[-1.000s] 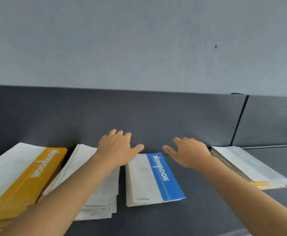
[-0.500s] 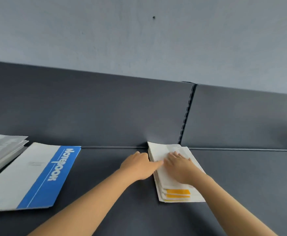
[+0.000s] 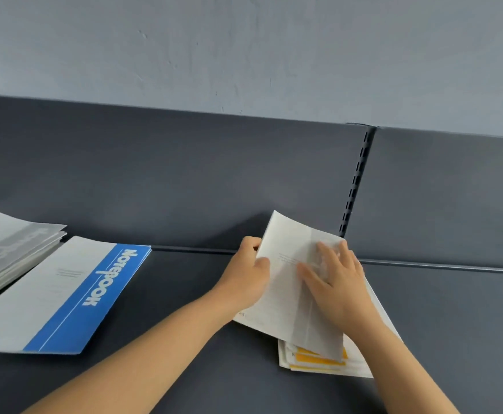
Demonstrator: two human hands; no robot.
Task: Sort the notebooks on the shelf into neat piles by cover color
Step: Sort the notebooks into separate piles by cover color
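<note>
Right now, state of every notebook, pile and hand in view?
top notebook: tilted up off its pile, both hands on it
yellow pile: flat on the shelf, edges uneven
blue notebook: closed, flat, cover up
grey pile: flat, slightly fanned, cut by the left frame edge
left hand: grips the top notebook's left edge
right hand: fingers straight, pressing on the top notebook

The top notebook is now raised at its left edge and skewed across the yellow pile, where it lay flat half a second ago. The left hand, earlier beside the pile, now grips that edge. The right hand now spreads its fingers wider.
</note>
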